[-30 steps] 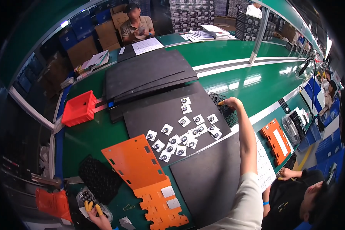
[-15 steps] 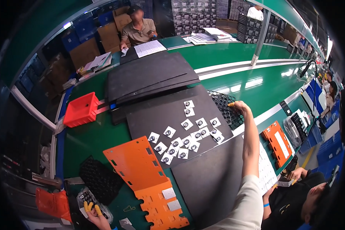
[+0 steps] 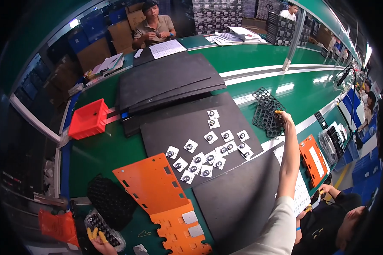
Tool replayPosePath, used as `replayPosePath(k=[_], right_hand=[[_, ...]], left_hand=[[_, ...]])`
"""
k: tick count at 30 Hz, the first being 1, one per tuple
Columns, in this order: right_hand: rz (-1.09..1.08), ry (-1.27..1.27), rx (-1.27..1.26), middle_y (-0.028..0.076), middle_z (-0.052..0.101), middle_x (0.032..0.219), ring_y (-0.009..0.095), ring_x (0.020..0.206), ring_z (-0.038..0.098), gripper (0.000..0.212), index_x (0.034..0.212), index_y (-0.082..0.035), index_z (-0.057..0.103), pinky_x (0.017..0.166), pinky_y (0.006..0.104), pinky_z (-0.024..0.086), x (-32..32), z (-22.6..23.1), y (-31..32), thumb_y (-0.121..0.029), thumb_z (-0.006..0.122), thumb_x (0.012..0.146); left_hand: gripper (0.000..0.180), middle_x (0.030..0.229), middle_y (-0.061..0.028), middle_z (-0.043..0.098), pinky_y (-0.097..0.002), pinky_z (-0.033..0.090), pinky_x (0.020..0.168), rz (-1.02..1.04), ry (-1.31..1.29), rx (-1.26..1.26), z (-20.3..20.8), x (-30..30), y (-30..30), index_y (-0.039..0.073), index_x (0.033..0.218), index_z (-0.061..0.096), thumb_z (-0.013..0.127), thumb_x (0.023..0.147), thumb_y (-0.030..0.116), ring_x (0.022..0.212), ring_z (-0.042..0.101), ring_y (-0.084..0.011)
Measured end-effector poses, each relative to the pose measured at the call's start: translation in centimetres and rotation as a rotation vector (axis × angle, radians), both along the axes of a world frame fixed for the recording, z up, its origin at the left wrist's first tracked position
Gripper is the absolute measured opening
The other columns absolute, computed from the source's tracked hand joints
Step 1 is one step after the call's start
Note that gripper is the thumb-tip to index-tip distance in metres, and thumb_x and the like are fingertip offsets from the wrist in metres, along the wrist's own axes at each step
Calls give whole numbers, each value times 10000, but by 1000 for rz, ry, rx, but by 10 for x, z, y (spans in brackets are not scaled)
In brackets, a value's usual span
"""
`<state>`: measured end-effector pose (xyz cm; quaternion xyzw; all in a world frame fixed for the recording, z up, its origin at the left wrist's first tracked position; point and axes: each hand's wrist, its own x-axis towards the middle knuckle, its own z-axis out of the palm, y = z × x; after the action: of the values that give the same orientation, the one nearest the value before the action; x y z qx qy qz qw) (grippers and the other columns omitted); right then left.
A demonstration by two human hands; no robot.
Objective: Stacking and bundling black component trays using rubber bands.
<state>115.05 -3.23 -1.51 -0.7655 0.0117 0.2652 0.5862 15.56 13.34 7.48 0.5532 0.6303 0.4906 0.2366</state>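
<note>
At the tabletop (image 3: 93,159), my right fingers (image 3: 278,112) grip the black honeycomb tray (image 3: 264,111), a handling step likely needing steady support next; my left fingers' (image 3: 95,232) closure I cannot tell.

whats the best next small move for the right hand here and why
I'd probably steady the black holed tray on the green surface before letting go: the right hand has its yellow-covered fingers at the tray's right side, and this single view doesn't settle whether it lies fully flat there.
</note>
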Motion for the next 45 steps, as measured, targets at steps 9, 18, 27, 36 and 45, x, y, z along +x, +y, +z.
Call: replayPosePath(k=[9,18,27,36,45], right_hand=[[-234,45,469,13,620,700,123,489,506,166,867,-104,688,434,258,364,5,-15,-11,-215,802,818],[-86,30,776,-62,678,714,65,512,540,135,901,-179,691,442,231,313,-74,94,3,-309,707,931],[418,133,972,78,705,1142,199,1053,666,304,1255,-49,611,954,373,527,-386,201,-32,-240,532,1031],[789,400,565,75,693,1063,169,946,677,325,1156,-13,620,847,326,547,-751,192,4,-31,727,850],[1165,22,553,74,426,1445,209,1346,425,965,1556,-122,235,1136,401,368,-898,129,-59,76,792,793]], left_hand=[[486,1184,-147,645,-321,490,957,-32,-91,38,52,62,-14,-20,1432,450,623,983,46,1070,617,-229],[450,1376,-178,567,-302,514,943,-27,-20,234,68,17,-33,-43,1461,432,493,1055,139,1085,615,-199],[473,1099,-186,682,-357,506,841,-515,-1031,-39,114,2,-81,-49,1345,546,569,999,273,877,635,-210],[838,1497,-125,460,-353,426,1089,-1108,-1100,-480,94,-2,-107,39,1560,219,730,931,250,1334,490,-220],[233,1136,-4,709,-277,495,911,-460,-921,-546,3,-71,-157,38,1171,708,686,942,78,1027,625,-88]])
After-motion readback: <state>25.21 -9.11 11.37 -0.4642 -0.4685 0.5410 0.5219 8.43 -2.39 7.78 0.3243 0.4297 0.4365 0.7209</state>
